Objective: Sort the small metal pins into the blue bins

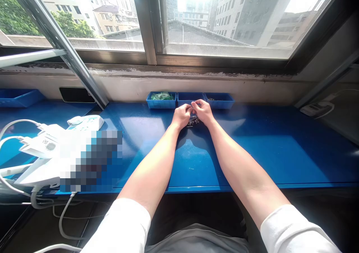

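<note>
- Small metal parts (193, 122) are heaped loosely on the blue tabletop (193, 172), on the wearer's side of the meeting fingertips and between the hands.
- No common long axis is shown by the heap (its pieces are too small to tell apart singly).
- The left hand (181, 116) and right hand (203, 113) are brought together, fingers bent inward – whether anything is pinched cannot be told.
- Beyond them, three blue bins (162, 104) are lined up by the wall.
</note>
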Demonstrator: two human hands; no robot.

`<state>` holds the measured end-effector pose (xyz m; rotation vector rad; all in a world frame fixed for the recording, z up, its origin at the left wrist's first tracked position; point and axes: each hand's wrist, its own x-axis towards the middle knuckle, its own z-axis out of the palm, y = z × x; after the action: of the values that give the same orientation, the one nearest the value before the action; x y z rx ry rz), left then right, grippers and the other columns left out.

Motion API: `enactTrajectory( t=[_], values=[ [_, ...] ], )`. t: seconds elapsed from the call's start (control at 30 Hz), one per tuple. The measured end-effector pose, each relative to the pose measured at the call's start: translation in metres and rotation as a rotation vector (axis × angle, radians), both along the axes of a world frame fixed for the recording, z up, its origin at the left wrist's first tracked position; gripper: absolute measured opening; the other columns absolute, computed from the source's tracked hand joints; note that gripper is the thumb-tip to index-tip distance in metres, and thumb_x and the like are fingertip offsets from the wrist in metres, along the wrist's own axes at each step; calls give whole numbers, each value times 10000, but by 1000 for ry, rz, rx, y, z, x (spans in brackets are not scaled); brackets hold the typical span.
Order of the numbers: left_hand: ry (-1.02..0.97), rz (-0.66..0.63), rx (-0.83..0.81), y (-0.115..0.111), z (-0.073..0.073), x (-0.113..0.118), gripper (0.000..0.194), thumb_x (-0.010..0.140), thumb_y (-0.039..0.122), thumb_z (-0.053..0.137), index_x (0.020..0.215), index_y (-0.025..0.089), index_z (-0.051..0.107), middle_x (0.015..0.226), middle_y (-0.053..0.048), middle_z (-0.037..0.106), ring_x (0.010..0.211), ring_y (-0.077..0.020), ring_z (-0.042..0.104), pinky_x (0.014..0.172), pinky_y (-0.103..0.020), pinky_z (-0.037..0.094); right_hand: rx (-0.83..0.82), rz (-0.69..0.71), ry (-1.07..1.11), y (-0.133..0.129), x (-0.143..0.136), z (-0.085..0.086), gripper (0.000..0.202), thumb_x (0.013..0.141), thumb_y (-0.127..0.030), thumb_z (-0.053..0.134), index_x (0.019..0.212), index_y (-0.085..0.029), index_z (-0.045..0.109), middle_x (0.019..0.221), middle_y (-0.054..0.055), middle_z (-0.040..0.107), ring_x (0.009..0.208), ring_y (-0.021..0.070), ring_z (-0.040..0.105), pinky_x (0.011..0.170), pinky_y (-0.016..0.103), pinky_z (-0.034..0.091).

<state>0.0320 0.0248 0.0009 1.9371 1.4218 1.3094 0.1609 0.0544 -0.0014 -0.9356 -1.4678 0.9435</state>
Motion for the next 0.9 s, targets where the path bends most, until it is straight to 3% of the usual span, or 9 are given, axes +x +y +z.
enactTrajectory(
  t=[0.1, 0.27, 0.47, 0.67, 0.9],
  values=[
    [31, 94, -30, 1, 0, -1, 205, 862, 282, 476, 882, 194, 660, 864, -39, 706, 807, -171, 630, 751, -255, 468, -38, -7, 20, -3, 1, 2, 422, 736, -600, 589, 690, -181, 576, 569, -2, 596, 451, 87, 453, 470, 238, 376],
    [58, 124, -92, 0, 2, 0, 245, 882, 301, 459, 1002, 202, 649, 1002, -38, 701, 940, -170, 631, 829, -238, 463, -71, -44, -62, -6, 3, 5, 440, 755, -610, 554, 741, -176, 620, 654, 23, 644, 544, 115, 536, 525, 245, 424],
    [71, 242, -127, 3, 1, -1, 330, 873, 330, 482, 1148, 185, 590, 1085, -68, 677, 1019, -197, 613, 899, -277, 454, 108, -183, -226, -7, 5, 9, 392, 770, -510, 560, 963, -178, 639, 969, 47, 688, 857, 173, 620, 762, 290, 486],
    [110, 264, -152, 8, -5, -3, 306, 849, 251, 470, 1116, 180, 603, 1108, -84, 665, 1046, -213, 605, 910, -288, 452, 204, -366, -626, -3, 0, 5, 456, 754, -360, 599, 1167, -168, 599, 1206, 77, 612, 1157, 260, 471, 976, 378, 389],
    [137, 242, -143, 10, -8, -4, 313, 828, 219, 460, 1096, 178, 615, 1125, -93, 658, 1047, -220, 604, 909, -302, 458, 150, -356, -793, 1, 0, -1, 643, 740, -373, 605, 1337, -183, 459, 1421, 85, 418, 1220, 320, 370, 1020, 479, 307]
  ],
)
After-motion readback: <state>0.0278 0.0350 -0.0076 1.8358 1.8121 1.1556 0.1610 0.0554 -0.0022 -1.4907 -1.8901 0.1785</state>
